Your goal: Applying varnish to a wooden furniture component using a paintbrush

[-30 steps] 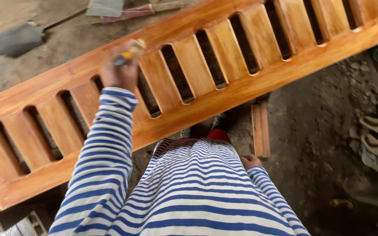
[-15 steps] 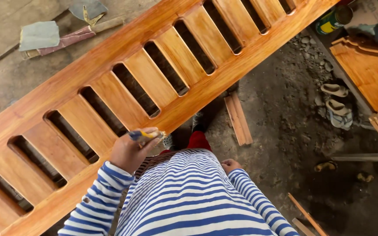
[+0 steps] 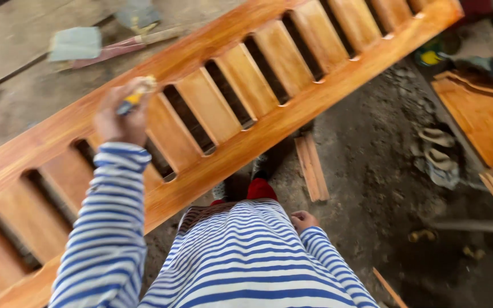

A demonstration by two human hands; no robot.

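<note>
Your left hand (image 3: 122, 114) is raised over the slatted panel (image 3: 218, 114), fingers curled tight around a small tool with a yellow-and-blue handle (image 3: 133, 98); motion blur hides what kind of tool it is. The hand sits above the panel's upper rail, near the gap between two slats, and you cannot tell from this view whether the tool's tip touches the wood.

Your right hand (image 3: 302, 219) hangs low by your hip, fingers folded into a loose fist, holding nothing that shows. It is well apart from the panel.

The panel is long, orange-brown and glossy, running diagonally from lower left to upper right, with wide flat slats set between two rails. It lies across the desk (image 3: 18, 40), a grey, worn surface behind it, where a pale block (image 3: 75, 44) rests beside a reddish stick (image 3: 115, 48).

On the dirt floor (image 3: 372, 188), a short wooden strip (image 3: 311, 166) lies just below the panel's lower rail, and a pair of sandals (image 3: 439, 154) sits near another orange board (image 3: 480, 117) at right.
</note>
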